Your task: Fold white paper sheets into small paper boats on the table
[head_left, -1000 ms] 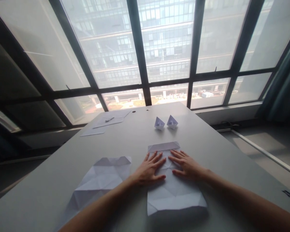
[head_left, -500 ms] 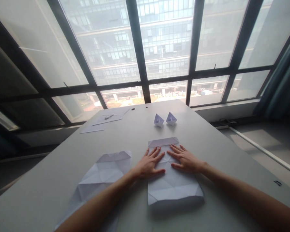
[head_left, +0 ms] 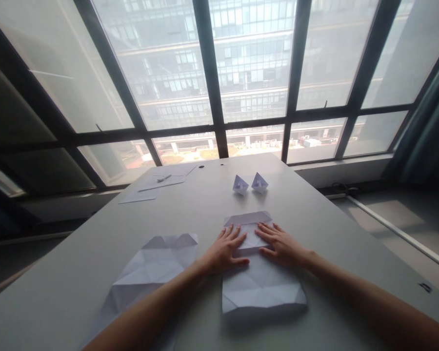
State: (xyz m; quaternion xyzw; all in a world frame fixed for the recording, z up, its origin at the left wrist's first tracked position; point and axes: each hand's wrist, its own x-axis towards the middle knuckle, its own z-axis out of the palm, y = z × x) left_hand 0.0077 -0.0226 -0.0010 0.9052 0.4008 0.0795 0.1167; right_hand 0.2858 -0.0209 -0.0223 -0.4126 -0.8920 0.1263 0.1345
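Observation:
A creased sheet of white paper point(head_left: 263, 285) lies in front of me, its far edge folded over and its near edge lifted off the table. My left hand point(head_left: 227, 251) rests flat on its left side, fingers spread. On the right side, my right hand point(head_left: 280, 243) presses down with the fingers stretched out. Between the hands a crease runs across the sheet. A second creased paper point(head_left: 153, 265) lies to the left, partly hidden beneath my left forearm. Two small folded paper shapes, a left one point(head_left: 240, 185) and a right one point(head_left: 259, 183), stand beyond the hands.
Flat paper sheets point(head_left: 139, 195) lie at the table's far left, with a small pale pen-like object point(head_left: 164, 178) on top. The white table point(head_left: 336, 273) reaches toward large windows. A dark mark point(head_left: 425, 287) sits near its right edge.
Both hands stay on the sheet and have shifted slightly; the crease between them now stands out more. The whole scene sits a little lower in view.

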